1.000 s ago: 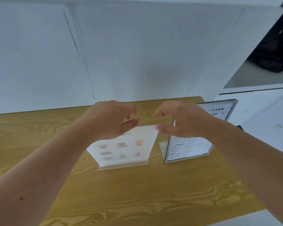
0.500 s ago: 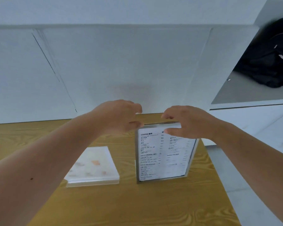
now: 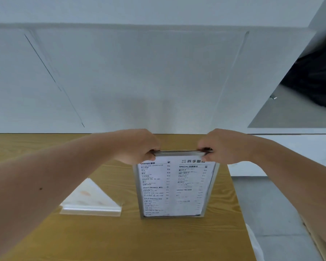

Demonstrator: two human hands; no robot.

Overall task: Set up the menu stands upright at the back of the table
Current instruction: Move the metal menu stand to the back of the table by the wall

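A silver-framed menu stand (image 3: pixel 175 187) with printed black text stands upright on the wooden table (image 3: pixel 105 238), near its right edge. My left hand (image 3: pixel 137 146) pinches the frame's top left corner and my right hand (image 3: pixel 222 146) pinches its top right corner. To its left a clear acrylic menu stand (image 3: pixel 91 199) with pale drink pictures rests on the table, partly hidden by my left forearm; I cannot tell how steeply it leans.
A white wall (image 3: pixel 139 76) rises right behind the table's back edge. The table's right edge (image 3: pixel 237 204) drops to a grey floor. A dark bag (image 3: pixel 316 78) lies on a grey ledge at the far right.
My hands left the acrylic stand and closed on the top corners of the framed menu. The view swung right and centred on that frame, which now faces me upright.
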